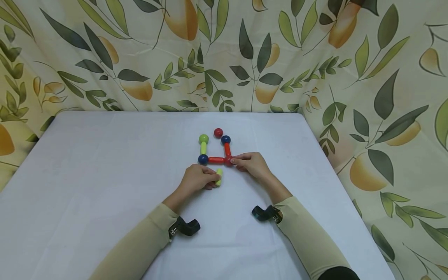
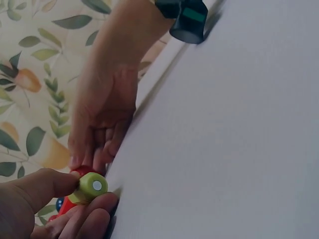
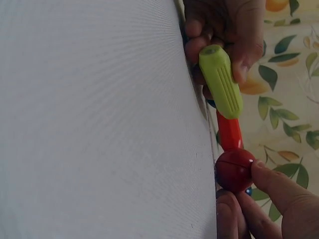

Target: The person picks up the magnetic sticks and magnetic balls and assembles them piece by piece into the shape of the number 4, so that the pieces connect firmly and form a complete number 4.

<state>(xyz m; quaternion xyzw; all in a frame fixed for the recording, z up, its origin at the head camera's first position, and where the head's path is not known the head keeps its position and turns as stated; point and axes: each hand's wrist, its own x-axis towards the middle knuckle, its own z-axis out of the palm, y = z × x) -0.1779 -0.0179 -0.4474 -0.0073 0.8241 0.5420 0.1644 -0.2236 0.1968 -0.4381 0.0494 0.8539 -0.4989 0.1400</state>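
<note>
A lime-green rod (image 1: 218, 177) is pinched between thumb and fingers of my left hand (image 1: 198, 177); in the left wrist view its end shows a pale round spot (image 2: 97, 185). My right hand (image 1: 252, 165) pinches a red ball (image 3: 234, 170) at the near right corner of a joined shape. From that ball one red rod (image 1: 216, 160) runs left to a blue ball (image 1: 203, 159), and another red rod (image 1: 227, 149) runs back to a second blue ball (image 1: 226, 139). A green rod (image 1: 203, 148) with a green ball (image 1: 203, 138) rises from the left blue ball.
A loose-looking red ball (image 1: 218, 133) lies beyond the shape, near the second blue ball. White cloth covers the table (image 1: 105, 175). Behind and to the right hangs a leaf-patterned curtain (image 1: 252, 58). Black wrist cameras (image 1: 189, 227) stick out from both sleeves.
</note>
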